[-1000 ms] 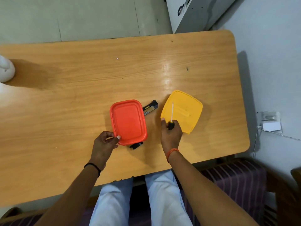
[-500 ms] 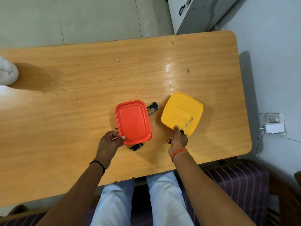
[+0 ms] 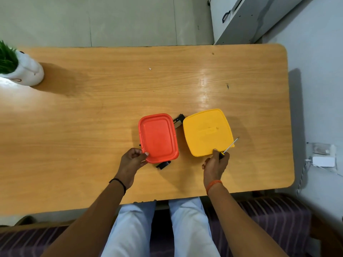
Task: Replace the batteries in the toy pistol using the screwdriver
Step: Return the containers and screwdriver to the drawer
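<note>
Left hand (image 3: 132, 160): thumb and fingers pinch the near-left corner of the red lid (image 3: 158, 137).
Right hand (image 3: 215, 165): closed round the dark handle of the screwdriver (image 3: 229, 146); its thin metal shaft points away and to the right, past the near-right corner of the yellow lid (image 3: 208, 132).
Toy pistol (image 3: 163, 165): lies on the table (image 3: 92, 112), almost wholly covered by the red lid. Only a dark part shows at the lid's near edge, and another dark and silver end shows in the gap between the two lids. Its battery cover cannot be seen.
Batteries: none visible. Whether any lie under either lid cannot be told.
Lids: side by side and close, both resting on the table in front of the person.
Step in hand, as judged: uncovering the pistol so the screwdriver can reach the battery cover.
Method advised: lift the red lid straight up by the pinched corner instead of dragging it, so the pistol beneath does not slide; set it down to the left, well apart.
Tool handling: keep the shaft pointed away from the left hand; seat the tip fully in the screw before turning.
Risk: the screw will be small, so keep it on bare table in plain sight.
Other item: a white plant pot (image 3: 26, 71) stands at the far-left edge, well apart.
</note>
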